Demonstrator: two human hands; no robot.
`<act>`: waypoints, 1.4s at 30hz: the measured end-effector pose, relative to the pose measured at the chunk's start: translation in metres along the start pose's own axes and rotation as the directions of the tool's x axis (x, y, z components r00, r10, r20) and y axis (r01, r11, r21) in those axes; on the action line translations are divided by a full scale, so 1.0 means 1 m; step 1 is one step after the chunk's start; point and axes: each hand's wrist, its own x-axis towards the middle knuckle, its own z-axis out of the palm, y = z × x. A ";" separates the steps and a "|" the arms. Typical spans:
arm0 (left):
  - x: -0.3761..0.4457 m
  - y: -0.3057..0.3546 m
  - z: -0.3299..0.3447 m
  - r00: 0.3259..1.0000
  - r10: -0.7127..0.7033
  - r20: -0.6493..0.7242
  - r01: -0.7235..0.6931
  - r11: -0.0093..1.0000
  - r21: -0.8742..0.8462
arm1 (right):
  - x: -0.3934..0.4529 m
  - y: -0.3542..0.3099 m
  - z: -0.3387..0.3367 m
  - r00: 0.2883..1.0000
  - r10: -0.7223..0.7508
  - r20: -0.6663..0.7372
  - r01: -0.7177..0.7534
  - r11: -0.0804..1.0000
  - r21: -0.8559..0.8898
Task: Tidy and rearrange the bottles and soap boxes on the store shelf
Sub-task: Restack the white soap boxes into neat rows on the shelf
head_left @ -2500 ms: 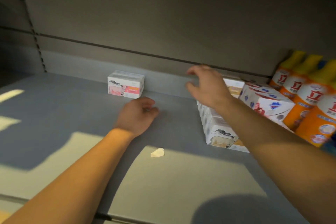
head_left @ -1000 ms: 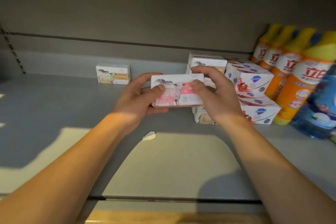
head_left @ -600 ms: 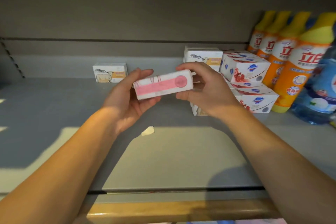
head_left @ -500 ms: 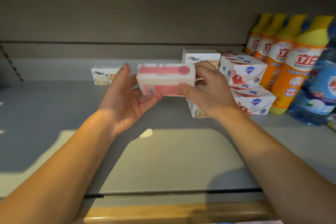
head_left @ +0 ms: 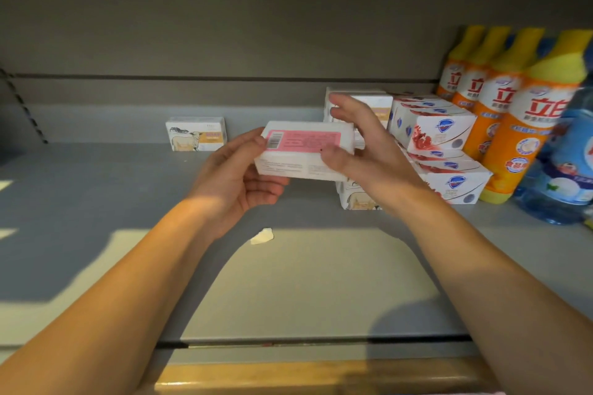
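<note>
1. Nearest the camera runs a wooden front edge (head_left: 288, 375), and just beyond it the grey shelf (head_left: 96, 189) begins, lit in a pale patch at the front and shaded farther back.
2. Two bare forearms reach in from the bottom corners and meet above the middle of the shelf.
3. A small pale scrap (head_left: 262, 236) lies on the shelf below the hands, at the edge of the lit patch.
4. The left hand (head_left: 239, 178) cups the left end of a pink-and-white soap box (head_left: 305, 151) from beneath, fingers curled under it and thumb on top near the barcode.
5. The right hand (head_left: 369, 154) pinches the box's right end, thumb on the near face; its other fingers are loosely spread above and behind the box.
6. The box is held clear of the shelf, lying flat, its printed back side with the barcode facing the camera.
7. Behind the right hand stands a stack of white soap boxes with a tan label (head_left: 359, 199), partly hidden.
8. Just right of that stack sits a pile of white soap boxes with red and blue marks (head_left: 442, 138), touching it.
9. Farther right stands a row of orange bottles with yellow caps (head_left: 519, 112), upright, and a blue bottle (head_left: 568, 176) at the frame edge.
10. Well apart to the left, a single sheep-printed soap box (head_left: 195, 134) stands against the back wall (head_left: 224, 26).
</note>
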 end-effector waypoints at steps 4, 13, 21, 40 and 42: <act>0.002 0.003 -0.002 0.992 -0.105 -0.064 0.102 0.993 -0.054 | 0.001 0.004 0.003 0.997 0.005 0.081 -0.011 0.997 0.075; -0.003 -0.008 0.004 0.993 0.112 0.048 -0.120 0.960 0.252 | 0.007 -0.002 0.003 0.927 0.351 -0.134 -0.283 0.886 0.368; -0.001 -0.008 0.004 0.972 0.229 -0.042 -0.203 0.922 0.331 | 0.007 -0.001 0.004 0.905 0.414 -0.100 -0.351 0.858 0.375; 0.002 -0.005 -0.002 0.998 0.048 0.033 -0.044 0.995 -0.093 | 0.003 0.008 0.006 0.998 0.044 -0.052 -0.044 0.999 0.009; 0.003 -0.006 -0.003 0.999 0.042 0.035 -0.039 0.997 -0.062 | 0.002 0.010 0.006 1.000 0.024 -0.015 -0.024 1.000 0.003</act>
